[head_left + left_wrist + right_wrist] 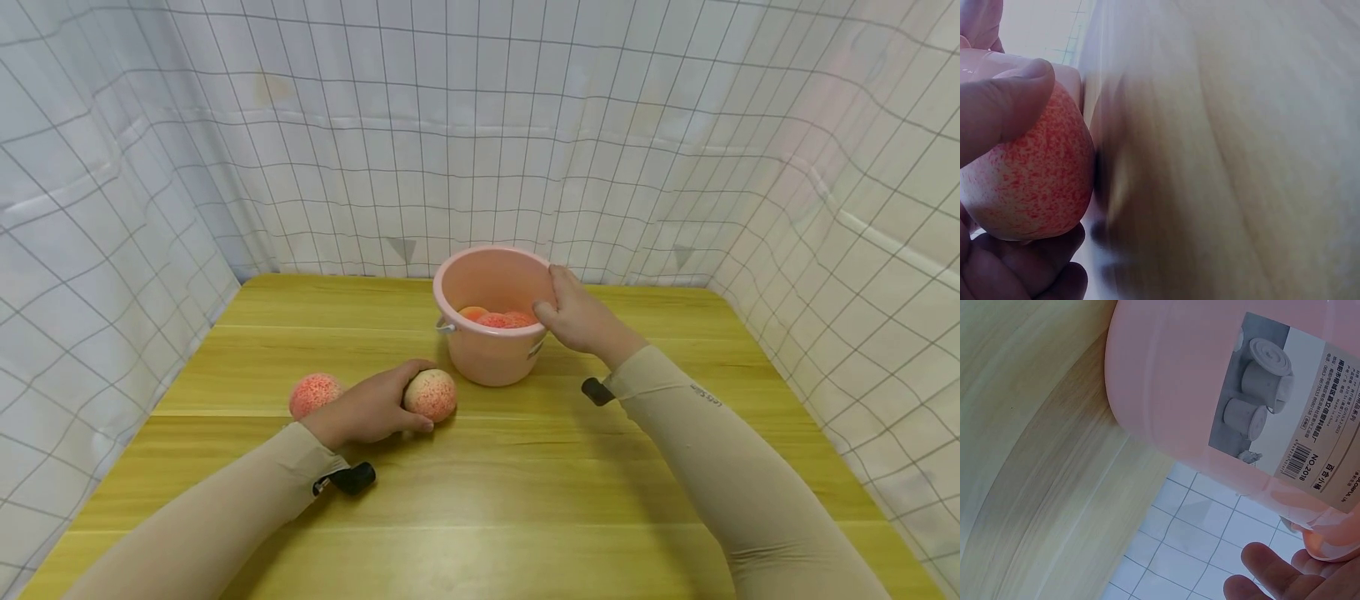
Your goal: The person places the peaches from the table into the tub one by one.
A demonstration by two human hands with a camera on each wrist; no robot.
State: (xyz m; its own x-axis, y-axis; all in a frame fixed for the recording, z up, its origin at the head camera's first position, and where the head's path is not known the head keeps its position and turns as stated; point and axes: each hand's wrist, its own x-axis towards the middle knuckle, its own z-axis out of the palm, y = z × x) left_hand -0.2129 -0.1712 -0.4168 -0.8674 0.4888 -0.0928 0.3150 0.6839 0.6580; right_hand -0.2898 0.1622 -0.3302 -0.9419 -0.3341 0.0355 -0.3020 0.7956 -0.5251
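My left hand point(378, 406) grips a speckled cream-and-red peach point(432, 396) low over the wooden table, just in front of a pink bucket point(491, 360). In the left wrist view the thumb lies across the top of this peach point(1035, 169) and the fingers curl beneath it. On the bucket's right side, my right hand point(583, 318) holds the rim. Several peaches point(497, 320) lie inside the bucket, partly hidden by its front wall. A redder peach point(315, 393) rests on the table behind the left wrist.
The bucket stands upright on the wooden table point(480, 500), towards the back. A white curtain with a grid pattern point(480, 150) encloses the back and both sides. A printed label point(1285, 406) is stuck on the bucket's side, and a white handle joint point(445, 327) sits at its left.
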